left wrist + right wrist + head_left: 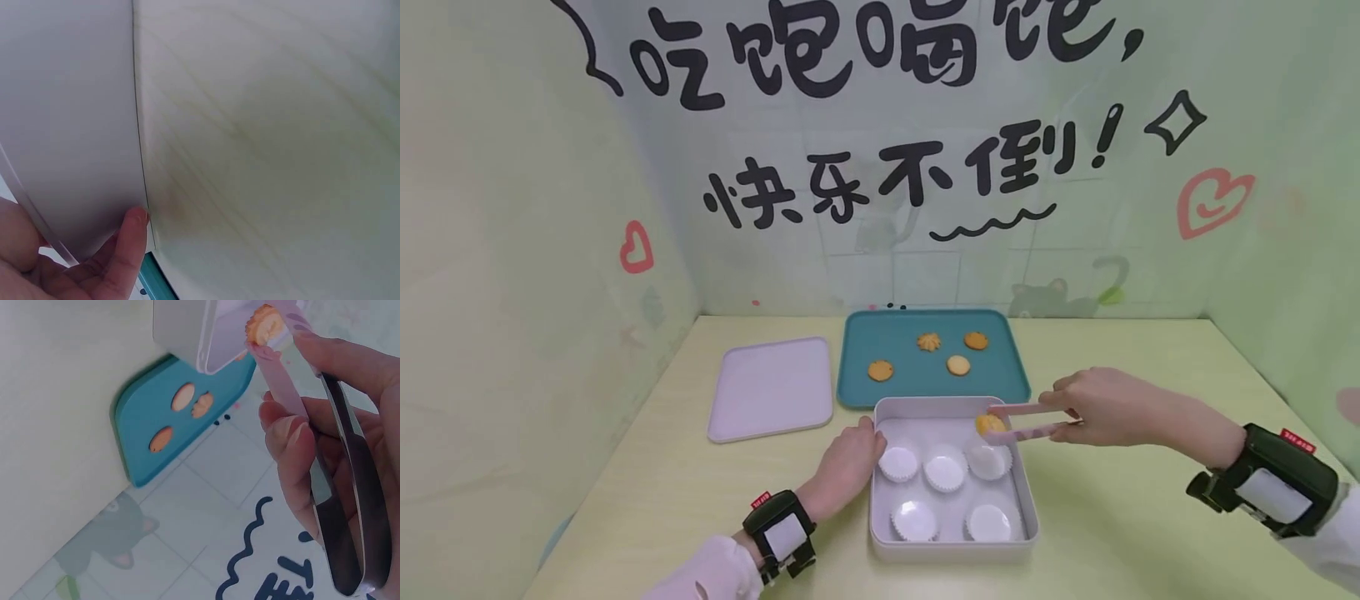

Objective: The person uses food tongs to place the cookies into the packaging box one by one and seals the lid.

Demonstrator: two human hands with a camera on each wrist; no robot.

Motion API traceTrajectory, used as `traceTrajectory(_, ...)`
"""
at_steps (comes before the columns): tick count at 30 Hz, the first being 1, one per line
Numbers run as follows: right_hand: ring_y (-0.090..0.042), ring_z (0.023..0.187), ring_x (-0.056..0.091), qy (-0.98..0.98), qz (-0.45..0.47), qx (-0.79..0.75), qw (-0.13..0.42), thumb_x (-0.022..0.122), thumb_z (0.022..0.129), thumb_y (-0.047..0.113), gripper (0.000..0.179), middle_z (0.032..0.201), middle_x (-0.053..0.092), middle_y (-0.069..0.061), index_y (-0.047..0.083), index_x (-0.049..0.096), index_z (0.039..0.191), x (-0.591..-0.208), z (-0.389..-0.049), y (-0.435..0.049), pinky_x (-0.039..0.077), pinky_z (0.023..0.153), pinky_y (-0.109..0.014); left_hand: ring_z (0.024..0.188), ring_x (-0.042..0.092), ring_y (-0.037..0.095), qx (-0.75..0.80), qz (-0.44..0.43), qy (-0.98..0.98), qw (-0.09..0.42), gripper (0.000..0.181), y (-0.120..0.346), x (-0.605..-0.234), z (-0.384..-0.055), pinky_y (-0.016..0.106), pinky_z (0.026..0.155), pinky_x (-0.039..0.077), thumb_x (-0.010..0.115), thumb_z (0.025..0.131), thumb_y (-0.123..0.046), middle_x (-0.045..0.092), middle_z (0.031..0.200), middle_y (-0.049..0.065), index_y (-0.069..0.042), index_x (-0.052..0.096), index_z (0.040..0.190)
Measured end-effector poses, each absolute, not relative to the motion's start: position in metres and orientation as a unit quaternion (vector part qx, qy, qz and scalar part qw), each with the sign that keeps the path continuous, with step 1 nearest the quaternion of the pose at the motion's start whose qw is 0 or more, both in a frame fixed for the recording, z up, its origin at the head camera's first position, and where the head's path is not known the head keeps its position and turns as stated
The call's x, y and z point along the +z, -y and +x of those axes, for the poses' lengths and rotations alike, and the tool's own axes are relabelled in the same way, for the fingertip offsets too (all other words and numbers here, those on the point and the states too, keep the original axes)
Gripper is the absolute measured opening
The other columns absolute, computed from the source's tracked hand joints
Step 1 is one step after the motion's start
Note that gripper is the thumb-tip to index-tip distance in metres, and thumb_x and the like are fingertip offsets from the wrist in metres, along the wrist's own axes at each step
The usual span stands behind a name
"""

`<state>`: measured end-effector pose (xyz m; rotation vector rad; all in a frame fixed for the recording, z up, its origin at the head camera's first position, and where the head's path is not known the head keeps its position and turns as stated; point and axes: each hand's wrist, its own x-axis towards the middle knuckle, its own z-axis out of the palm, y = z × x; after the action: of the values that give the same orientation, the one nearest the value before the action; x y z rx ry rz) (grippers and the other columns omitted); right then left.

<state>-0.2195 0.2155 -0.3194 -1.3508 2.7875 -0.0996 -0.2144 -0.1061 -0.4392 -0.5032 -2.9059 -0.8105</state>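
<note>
My right hand [1108, 407] holds pink-tipped tongs [1033, 433], whose metal handles show in the right wrist view. Between the tong tips is a golden ridged cookie [990, 424], above the back right corner of a white box [955, 552]. Several white paper cups stand in the box, among them a back-left cup [898, 463], a middle cup [945, 472] and a front-right cup [988, 523]. At the box's left wall, my left hand [847, 457] grips the side; in the left wrist view its fingertips [133, 219] lie on the outer wall, with the thumb by the rim.
Behind the box lies a teal tray [857, 333] bearing several cookies, including a round one [881, 370] and a flower-shaped one [928, 342]. To its left is a pale lilac tray [775, 387]. A printed fabric backdrop [880, 275] encloses the table [1120, 517] at the back and sides.
</note>
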Motion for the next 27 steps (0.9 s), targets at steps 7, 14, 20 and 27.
traceTrajectory(7,-0.006,0.053,0.04,-0.902,-0.43,0.022,0.039,0.074,0.072,0.022,0.022,0.066,0.047,0.012,0.014,0.066,0.091,-0.33,-0.212,-0.196,0.039,0.05,-0.028,0.047,0.041,0.016,-0.273,-0.155,0.949,0.033,0.02,0.106,-0.441,-0.216,0.03,0.04,0.035,0.043,0.093,-0.01,0.04,0.057,0.007,0.006,0.046,0.08)
traceTrajectory(14,-0.007,0.05,0.036,-0.899,-0.433,0.05,0.036,0.075,0.071,0.02,0.023,0.061,0.043,0.011,0.014,0.069,0.093,-0.336,-0.213,-0.185,0.035,0.047,-0.026,0.047,0.04,0.016,-0.27,-0.156,0.95,0.034,0.021,0.107,-0.443,-0.217,0.029,0.038,0.034,0.043,0.093,-0.01,0.04,0.057,0.007,0.006,0.047,0.08)
traceTrajectory(20,-0.009,0.047,0.033,-0.893,-0.44,0.089,0.022,0.075,0.07,0.019,0.019,0.055,0.037,0.009,0.014,0.07,0.088,-0.34,-0.214,-0.176,0.031,0.044,-0.025,0.047,0.04,0.015,-0.275,-0.158,0.948,0.033,0.02,0.107,-0.442,-0.216,0.029,0.039,0.034,0.043,0.093,-0.01,0.04,0.057,0.006,0.006,0.046,0.08)
traceTrajectory(27,-0.01,0.044,0.031,-0.883,-0.449,0.136,-0.008,0.074,0.068,0.021,0.013,0.054,0.034,0.007,0.015,0.065,0.075,-0.348,-0.217,-0.17,0.03,0.041,-0.026,0.046,0.04,0.016,-0.273,-0.165,0.947,0.047,0.019,0.106,-0.442,-0.215,0.03,0.039,0.035,0.044,0.092,-0.008,0.039,0.056,0.006,0.005,0.046,0.078)
